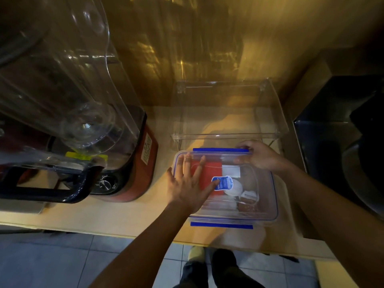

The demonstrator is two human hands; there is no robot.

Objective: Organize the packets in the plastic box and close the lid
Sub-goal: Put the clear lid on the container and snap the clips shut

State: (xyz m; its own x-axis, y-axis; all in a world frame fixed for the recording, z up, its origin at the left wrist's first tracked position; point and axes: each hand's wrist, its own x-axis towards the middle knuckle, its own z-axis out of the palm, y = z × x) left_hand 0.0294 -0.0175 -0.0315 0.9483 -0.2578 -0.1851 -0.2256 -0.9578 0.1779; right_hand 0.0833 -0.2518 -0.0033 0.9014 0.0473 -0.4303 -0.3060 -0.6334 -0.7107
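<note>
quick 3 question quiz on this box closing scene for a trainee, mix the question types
1. True or false: the lid lies on the plastic box.
2. Which hand presses flat on the lid? A) left hand B) right hand
3. Fill in: the right hand is at the ___ blue latch, not the near blue latch.

Key: 1 true; 2 A; 3 far

Both forearms are bare with no sleeves, watch or rings showing on the left hand [187,185] or right hand [259,155], and below are dark trousers [218,273] and one pale shoe [196,253].
</note>
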